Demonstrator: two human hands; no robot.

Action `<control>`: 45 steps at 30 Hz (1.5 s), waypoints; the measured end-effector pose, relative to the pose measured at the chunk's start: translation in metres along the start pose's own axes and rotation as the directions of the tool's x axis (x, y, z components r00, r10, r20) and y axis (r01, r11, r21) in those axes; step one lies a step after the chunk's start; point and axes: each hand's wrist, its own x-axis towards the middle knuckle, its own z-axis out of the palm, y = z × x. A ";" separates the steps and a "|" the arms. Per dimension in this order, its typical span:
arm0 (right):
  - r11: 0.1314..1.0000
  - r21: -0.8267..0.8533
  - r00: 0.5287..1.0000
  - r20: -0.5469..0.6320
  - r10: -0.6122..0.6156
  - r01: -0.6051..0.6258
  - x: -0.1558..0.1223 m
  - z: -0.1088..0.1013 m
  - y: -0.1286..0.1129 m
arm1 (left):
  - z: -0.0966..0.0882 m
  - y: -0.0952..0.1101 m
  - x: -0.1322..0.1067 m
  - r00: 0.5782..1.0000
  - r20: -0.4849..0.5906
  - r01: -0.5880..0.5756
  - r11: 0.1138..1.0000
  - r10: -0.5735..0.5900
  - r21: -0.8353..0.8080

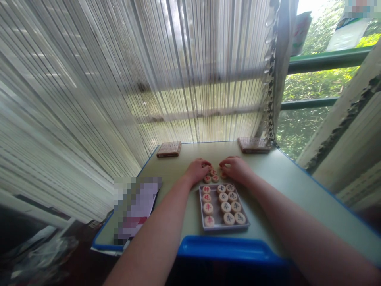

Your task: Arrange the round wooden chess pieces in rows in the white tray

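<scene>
A shallow open box (215, 228) on the table holds round wooden Chinese chess pieces. Red-marked ones such as this piece (208, 208) form a column at its left, while black-marked ones such as this piece (226, 207) fill two columns at its right. Just beyond the box lie a few loose red-marked pieces (215, 178). My left hand (200, 169) curls its fingers on a Chinese chess piece at the left of this group. Opposite it, my right hand (235, 166) has its fingers bent down on another, partly hidden piece (223, 174).
The pale green table (190, 216) has a blue rim. At its far edge lie two flat brown boxes, one left (169, 149) and one right (254, 145). A blurred-out flat item (139, 206) rests at the left. A blue chair back (226, 247) stands in front; sheer curtains (190, 71) hang behind.
</scene>
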 end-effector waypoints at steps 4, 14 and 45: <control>1.000 0.018 1.000 0.004 0.009 -0.009 0.001 0.000 0.004 | 0.000 0.000 0.000 1.000 0.008 -0.009 1.000 0.009 0.006; 0.997 0.017 0.997 0.005 0.076 -0.076 0.005 0.001 0.012 | -0.003 -0.001 0.001 0.996 0.087 0.028 0.987 -0.014 -0.157; 0.940 -0.217 0.941 0.155 0.300 -0.264 -0.011 -0.026 0.002 | -0.026 0.011 -0.013 0.964 0.197 0.187 0.982 -0.179 -0.023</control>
